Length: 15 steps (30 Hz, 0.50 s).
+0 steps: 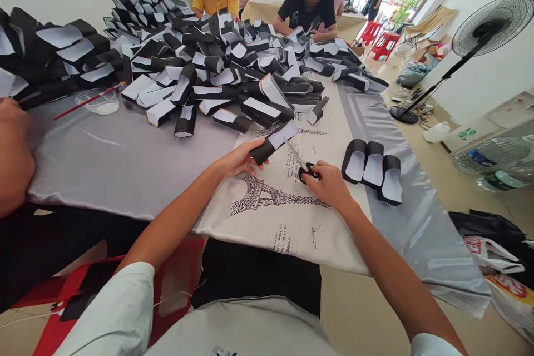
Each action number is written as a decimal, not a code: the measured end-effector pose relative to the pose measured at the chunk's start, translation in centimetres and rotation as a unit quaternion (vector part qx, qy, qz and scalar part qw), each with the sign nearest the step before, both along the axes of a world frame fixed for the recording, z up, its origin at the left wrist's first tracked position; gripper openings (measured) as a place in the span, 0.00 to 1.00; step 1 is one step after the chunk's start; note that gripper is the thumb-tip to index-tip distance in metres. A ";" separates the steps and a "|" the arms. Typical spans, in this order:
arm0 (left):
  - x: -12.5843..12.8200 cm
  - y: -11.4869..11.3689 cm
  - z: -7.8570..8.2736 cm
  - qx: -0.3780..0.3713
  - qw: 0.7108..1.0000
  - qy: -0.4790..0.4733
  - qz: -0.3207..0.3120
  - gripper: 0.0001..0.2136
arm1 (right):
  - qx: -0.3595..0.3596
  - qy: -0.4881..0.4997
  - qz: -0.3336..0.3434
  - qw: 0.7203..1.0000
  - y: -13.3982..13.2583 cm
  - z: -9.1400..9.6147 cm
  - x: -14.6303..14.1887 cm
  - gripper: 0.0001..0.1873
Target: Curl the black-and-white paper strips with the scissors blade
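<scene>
My left hand [242, 159] is closed on the lower end of a folded black-and-white paper piece [275, 142], held tilted above the table. In my right hand [331, 183] is a pair of scissors [306, 169] with black handles, fingers in the loops. The blades point up and left and reach the white face of the paper piece. Whether they are cutting into it I cannot tell. To the right of my right hand, three similar black-and-white pieces [372, 169] lie side by side.
A large heap of such pieces [217, 61] covers the table's far side. At left are a clear dish [100, 103], a red brush [79, 105] and another person's hand [14, 156]. Two people sit opposite. A standing fan [442, 75] is at right.
</scene>
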<state>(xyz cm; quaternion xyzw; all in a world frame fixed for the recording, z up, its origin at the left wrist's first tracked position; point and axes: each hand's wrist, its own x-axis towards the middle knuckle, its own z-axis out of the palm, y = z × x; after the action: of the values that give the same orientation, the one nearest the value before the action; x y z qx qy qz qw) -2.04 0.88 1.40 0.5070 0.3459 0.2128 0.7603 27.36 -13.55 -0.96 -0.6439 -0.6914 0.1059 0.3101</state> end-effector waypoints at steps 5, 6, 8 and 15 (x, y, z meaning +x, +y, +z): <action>-0.1 0.1 -0.1 0.007 1.000 -0.003 0.003 0.25 | 0.018 0.044 -0.040 0.998 0.2 0.2 0.3 0.24; -0.1 0.1 -0.1 0.007 1.000 -0.003 0.004 0.26 | 0.024 0.055 -0.051 0.997 0.2 0.4 0.2 0.24; -0.1 0.1 -0.1 0.005 1.000 0.000 0.005 0.26 | 0.032 0.068 -0.061 0.995 0.0 0.8 -0.1 0.22; 0.0 -0.1 0.4 -0.015 1.000 -0.004 -0.005 0.25 | 0.032 0.055 -0.044 0.997 -0.3 0.6 -0.8 0.15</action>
<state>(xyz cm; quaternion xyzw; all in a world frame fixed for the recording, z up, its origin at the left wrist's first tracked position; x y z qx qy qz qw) -2.06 0.74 1.77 0.4966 0.3435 0.2055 0.7701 26.58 -13.90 -0.38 -0.6566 -0.6471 0.1053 0.3728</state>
